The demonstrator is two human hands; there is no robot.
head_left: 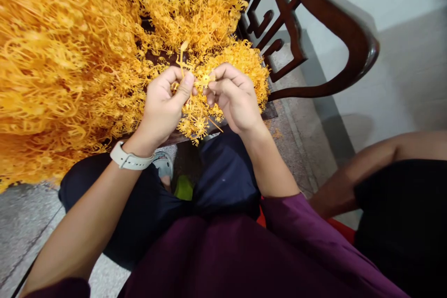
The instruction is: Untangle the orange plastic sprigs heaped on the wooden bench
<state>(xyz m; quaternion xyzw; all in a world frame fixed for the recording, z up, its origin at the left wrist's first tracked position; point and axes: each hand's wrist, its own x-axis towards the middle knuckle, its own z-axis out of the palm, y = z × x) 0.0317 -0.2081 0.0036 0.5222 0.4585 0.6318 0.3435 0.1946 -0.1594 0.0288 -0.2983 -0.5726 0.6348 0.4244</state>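
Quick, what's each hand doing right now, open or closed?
Left hand: closed, pinching an orange branching sprig.
Right hand: closed, pinching the same orange branching sprig.

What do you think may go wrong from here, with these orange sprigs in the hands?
The orange sprig pinched between the left hand and right hand looks tangled, so its thin branches might snap if pulled. The sprig heap on the dark wooden chair might slide off. The white watch might snag curls.

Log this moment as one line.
left hand pinches orange branching sprig | right hand pinches same sprig | orange heap on wooden chair
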